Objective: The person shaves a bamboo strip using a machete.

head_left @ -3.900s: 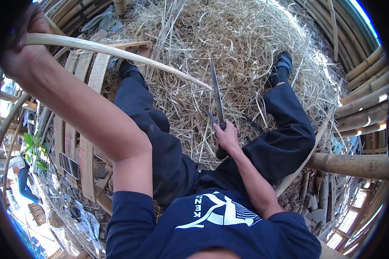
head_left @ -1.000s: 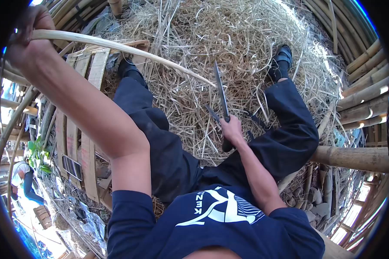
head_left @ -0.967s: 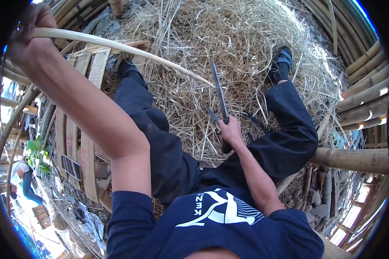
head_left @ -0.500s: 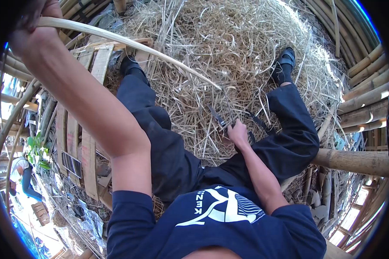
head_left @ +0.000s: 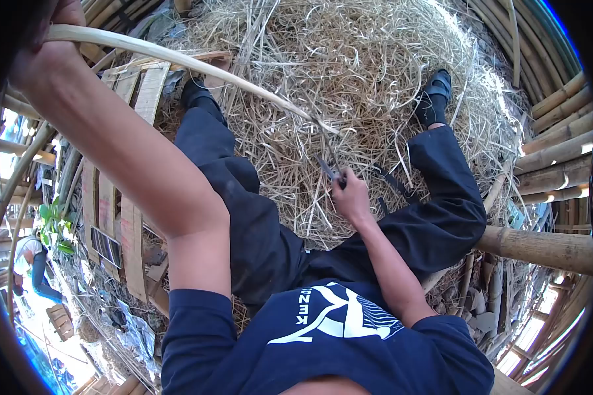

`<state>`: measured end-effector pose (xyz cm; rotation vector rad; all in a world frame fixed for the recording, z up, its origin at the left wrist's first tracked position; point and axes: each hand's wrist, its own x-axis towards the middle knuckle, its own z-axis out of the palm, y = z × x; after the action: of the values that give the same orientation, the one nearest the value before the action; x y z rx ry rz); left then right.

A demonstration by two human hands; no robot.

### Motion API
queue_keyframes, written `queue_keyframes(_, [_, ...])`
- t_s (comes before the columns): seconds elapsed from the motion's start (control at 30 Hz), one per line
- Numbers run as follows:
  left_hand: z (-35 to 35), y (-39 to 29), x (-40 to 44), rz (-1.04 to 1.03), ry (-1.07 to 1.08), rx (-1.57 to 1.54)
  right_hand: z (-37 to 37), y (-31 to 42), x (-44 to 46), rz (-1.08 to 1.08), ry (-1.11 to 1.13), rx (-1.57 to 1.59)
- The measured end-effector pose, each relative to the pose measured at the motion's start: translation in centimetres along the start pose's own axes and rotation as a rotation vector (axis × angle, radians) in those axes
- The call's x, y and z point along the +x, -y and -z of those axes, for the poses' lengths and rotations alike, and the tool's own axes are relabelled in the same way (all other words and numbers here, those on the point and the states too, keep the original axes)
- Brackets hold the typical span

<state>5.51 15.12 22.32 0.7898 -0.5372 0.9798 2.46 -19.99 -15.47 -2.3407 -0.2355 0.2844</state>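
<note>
My left hand (head_left: 36, 56), partly lost in the dark edge at upper left, is closed on a long, pale bamboo strip (head_left: 197, 64). The strip bows down and rightward over the shavings. My right hand (head_left: 351, 197) is wrapped round a knife (head_left: 330, 143) between my spread legs. Its thin, dark blade reaches up to the strip's lower end and appears to touch it. A short grey, blade-like piece (head_left: 325, 167) shows beside the right fingers; whether it belongs to the knife I cannot tell.
Curled shavings (head_left: 349, 59) cover the ground. Wooden slats (head_left: 135, 250) lie to my left, and a thick bamboo pole (head_left: 540, 250) runs beside my right leg. A dark strap (head_left: 395, 183) lies near my right hand. Another person (head_left: 36, 263) is at far left.
My right hand has moved up and slightly left, bringing the blade further along the strip from its end. My left hand has shifted slightly left with the strip.
</note>
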Motion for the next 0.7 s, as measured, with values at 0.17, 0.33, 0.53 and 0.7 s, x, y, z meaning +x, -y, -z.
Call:
queue_keyframes(0.17, [-1.8, 0.3, -0.7, -0.119, -0.070, 0.048, 2.2, -6.5, 1.5, -0.202, 0.062, -0.180])
queue_keyframes(0.33, [4.3, 0.6, 3.1, 0.134, 0.274, -0.322, 5.2, 2.7, 0.3, -0.039, 0.100, -0.021])
queue_keyframes(0.53, [2.4, 0.7, 1.7, 0.147, 0.321, -0.520, 4.5, 0.2, 1.6, 0.011, 0.056, -0.016])
queue_keyframes(0.7, [1.5, 0.0, 2.0, 0.053, 0.097, -0.243, 4.9, -4.3, 2.2, -0.200, 0.114, -0.173])
